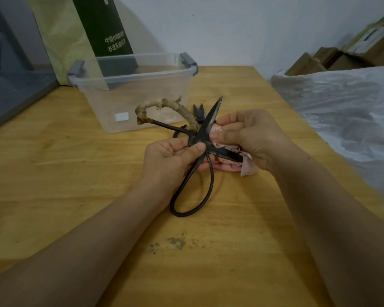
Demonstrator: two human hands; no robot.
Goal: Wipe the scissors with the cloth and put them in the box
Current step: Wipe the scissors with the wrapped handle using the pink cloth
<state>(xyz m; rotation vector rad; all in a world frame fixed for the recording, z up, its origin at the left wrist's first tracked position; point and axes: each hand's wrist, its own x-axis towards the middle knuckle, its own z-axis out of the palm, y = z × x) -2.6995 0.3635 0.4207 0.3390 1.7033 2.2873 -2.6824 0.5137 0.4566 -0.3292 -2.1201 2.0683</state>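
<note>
The scissors are being held spread wide at the middle of the frame, above the table and just in front of the box. They are being pinched near the pivot between the thumb and curled fingers of the left hand. The cloth is being bunched in the closed fingers of the right hand and pressed against the lower blade.

The wipe is probably best made from the pivot out to the tip, with the cloth kept between the fingers and the edge. The pivot pinch should be held firm so that the blades are not being swung shut on the hand. The upper blade looks bare and is likely being left for the next pass.

The lower blade's tip is being covered by cloth. It cannot be told whether the wrapped handle is touching the box wall. A small dark pointed tool behind the blades is being mostly hidden.
</note>
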